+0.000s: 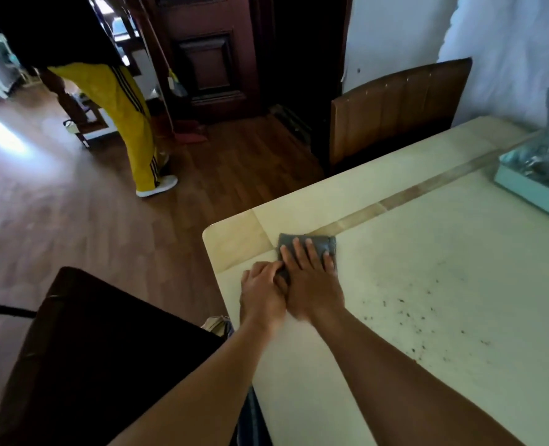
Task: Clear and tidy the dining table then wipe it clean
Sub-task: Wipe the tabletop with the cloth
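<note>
A folded grey cloth (326, 244) lies flat on the cream dining table (427, 252) near its left corner. My right hand (312, 278) presses down on the cloth with fingers spread flat. My left hand (262, 291) rests beside it, fingertips on the cloth's near-left edge and touching my right hand. Dark crumbs (421, 317) are scattered on the table to the right of my right forearm.
A pale blue tray (530, 188) with shiny contents sits at the table's far right. A brown chair (395, 111) stands at the far side, a dark chair (99, 349) at the near left. A person in yellow trousers (128, 123) stands on the wooden floor.
</note>
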Demonstrator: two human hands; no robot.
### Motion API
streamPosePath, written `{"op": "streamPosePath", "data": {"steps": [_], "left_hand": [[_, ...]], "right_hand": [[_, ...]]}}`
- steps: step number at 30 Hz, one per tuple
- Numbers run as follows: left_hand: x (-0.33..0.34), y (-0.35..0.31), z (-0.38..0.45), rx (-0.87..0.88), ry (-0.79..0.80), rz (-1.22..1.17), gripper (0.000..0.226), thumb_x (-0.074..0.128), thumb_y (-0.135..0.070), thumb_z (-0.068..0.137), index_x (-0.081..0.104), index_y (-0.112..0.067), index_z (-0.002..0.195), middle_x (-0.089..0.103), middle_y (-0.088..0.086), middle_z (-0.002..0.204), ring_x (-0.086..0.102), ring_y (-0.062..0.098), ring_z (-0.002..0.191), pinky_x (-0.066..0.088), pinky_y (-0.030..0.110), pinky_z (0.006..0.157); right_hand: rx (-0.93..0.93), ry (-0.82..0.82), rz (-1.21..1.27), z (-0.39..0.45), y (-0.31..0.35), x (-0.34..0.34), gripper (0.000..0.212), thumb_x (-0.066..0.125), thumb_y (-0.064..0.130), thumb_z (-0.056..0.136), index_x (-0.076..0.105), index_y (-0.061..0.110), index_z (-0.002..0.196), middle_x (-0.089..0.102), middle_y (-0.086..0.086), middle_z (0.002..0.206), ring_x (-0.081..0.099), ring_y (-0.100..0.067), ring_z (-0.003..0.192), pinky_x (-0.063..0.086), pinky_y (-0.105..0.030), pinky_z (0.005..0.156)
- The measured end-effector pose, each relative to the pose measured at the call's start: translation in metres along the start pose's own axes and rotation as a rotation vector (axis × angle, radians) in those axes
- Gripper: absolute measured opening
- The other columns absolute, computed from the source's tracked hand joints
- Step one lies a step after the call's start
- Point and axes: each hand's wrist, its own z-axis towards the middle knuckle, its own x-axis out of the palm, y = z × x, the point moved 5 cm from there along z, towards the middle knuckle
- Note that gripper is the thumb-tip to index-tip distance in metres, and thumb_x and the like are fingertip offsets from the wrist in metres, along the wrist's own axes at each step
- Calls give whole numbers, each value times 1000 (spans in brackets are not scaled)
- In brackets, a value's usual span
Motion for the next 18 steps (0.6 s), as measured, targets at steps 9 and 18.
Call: {"op": "streamPosePath", "data": {"steps": [9,18], "left_hand": [[61,-69,51,205,53,104,47,46,-16,94,36,-21,140,44,-2,144,36,14,135,28,32,115],[98,-89,70,345,13,68,41,37,-18,97,43,-23,136,52,0,138,47,16,129,40,38,109]], "right_hand": [[173,-66,10,52,-104,-25,66,13,56,96,-9,26,151,-18,-4,160,-21,-25,146,-7,-46,118],[309,-161,8,42,-233,-49,60,20,43,98,-1,28,152,-7,1,162,-9,-22,148,-3,-45,120]]}}
